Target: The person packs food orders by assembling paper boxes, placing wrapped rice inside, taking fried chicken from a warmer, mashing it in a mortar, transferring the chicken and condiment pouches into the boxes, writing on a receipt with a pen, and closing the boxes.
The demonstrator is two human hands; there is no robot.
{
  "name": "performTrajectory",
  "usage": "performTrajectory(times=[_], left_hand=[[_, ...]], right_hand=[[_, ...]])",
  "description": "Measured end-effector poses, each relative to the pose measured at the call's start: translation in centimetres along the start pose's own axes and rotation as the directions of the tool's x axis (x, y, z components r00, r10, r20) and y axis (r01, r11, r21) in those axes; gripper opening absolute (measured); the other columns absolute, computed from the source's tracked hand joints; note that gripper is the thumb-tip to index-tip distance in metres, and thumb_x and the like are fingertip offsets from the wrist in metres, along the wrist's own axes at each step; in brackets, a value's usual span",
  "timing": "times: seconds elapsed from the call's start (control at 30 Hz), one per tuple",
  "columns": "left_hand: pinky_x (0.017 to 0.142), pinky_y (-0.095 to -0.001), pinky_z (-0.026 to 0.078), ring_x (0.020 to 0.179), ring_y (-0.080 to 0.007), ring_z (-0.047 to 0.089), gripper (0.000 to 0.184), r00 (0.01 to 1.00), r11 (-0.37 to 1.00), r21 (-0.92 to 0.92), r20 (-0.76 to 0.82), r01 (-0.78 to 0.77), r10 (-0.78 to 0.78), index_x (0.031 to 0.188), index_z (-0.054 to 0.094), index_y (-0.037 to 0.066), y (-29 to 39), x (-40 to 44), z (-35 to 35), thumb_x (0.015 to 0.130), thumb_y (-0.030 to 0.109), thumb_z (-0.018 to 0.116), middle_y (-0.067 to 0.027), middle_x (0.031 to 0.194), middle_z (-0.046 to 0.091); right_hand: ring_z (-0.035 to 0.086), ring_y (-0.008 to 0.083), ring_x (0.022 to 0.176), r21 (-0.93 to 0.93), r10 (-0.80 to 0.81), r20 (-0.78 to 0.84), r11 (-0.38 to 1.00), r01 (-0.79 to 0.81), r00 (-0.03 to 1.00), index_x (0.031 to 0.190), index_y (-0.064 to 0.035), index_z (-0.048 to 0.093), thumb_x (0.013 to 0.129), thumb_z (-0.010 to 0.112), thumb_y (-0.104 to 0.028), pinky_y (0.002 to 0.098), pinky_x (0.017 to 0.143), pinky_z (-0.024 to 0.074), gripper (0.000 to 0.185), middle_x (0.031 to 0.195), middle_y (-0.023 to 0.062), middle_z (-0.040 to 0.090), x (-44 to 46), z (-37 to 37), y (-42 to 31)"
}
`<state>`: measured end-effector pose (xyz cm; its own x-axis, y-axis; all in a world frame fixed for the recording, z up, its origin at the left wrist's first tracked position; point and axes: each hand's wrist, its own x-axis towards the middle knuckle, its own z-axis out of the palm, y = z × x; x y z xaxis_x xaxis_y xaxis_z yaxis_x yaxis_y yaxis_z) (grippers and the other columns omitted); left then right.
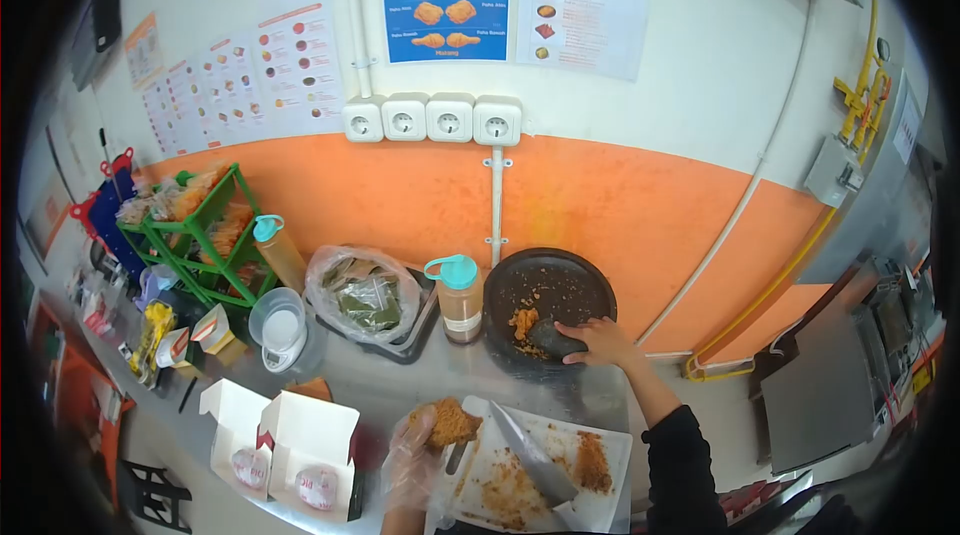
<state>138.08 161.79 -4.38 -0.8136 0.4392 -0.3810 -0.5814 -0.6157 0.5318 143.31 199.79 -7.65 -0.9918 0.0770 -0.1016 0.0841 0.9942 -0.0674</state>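
My left hand (412, 460), in a clear plastic glove, holds a piece of fried chicken (453, 423) above the left edge of a white cutting board (612, 443). A broad-bladed knife (533, 452) lies across the board among brown crumbs. My bare right hand (598, 339) reaches to the dark stone mortar (560, 270), its fingers on the end of a stone pestle (553, 339). Orange-brown crumbs or paste (523, 323) sit in the mortar, left of the pestle.
Left of the board stand open white boxes (322, 423) holding wrapped round packets. Behind are a turquoise-capped bottle (460, 300), a tray with a plastic bag of leaves (362, 295), a kitchen scale (283, 340) and a green rack (205, 235). An orange wall borders the metal table.
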Motion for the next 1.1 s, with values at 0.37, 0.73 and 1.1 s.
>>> performTrajectory(times=[0.37,0.73,1.1], left_hand=[[0.091,-0.0321,0.047,0.105,-0.0222,0.059,0.057,0.975,0.856,0.499,0.222,-0.137,0.026,0.123,0.050,-0.003,-8.7,16.0,8.0,0.080,0.020,0.079,-0.0141,0.113,0.061],[0.079,-0.0494,0.048,0.085,-0.0401,0.065,0.057,0.919,-0.149,0.928,0.363,-0.342,0.155,0.081,0.072,0.003,-13.1,20.1,12.3,0.096,0.048,0.040,-0.0240,0.088,0.067],[0.111,-0.0362,0.030,0.129,-0.0305,0.047,0.082,0.908,0.813,0.567,0.399,-0.136,-0.126,0.130,0.054,-0.004,-16.2,27.0,9.3,0.098,0.063,0.018,-0.0191,0.131,0.056]], right_hand=[[0.066,0.0302,0.079,0.440,0.282,-0.386,0.893,-0.093,0.878,0.126,-0.0064,0.058,0.086,0.060,-0.055,0.0396,0.074,0.0538,0.063,0.102,0.0170,0.068,7.8,1.5,3.2],[0.067,0.0244,0.062,0.724,0.509,0.207,0.495,-0.480,0.836,0.120,0.0043,0.050,0.083,0.068,-0.051,0.0318,0.055,0.0536,0.069,0.083,0.0173,0.068,-1.8,-5.6,1.8],[0.062,0.0413,0.101,0.439,0.301,-0.022,0.860,-0.261,0.953,0.133,-0.0223,0.048,0.097,0.047,-0.039,0.0466,0.091,0.0482,0.040,0.120,0.0193,0.062,1.1,-11.0,-4.8]])
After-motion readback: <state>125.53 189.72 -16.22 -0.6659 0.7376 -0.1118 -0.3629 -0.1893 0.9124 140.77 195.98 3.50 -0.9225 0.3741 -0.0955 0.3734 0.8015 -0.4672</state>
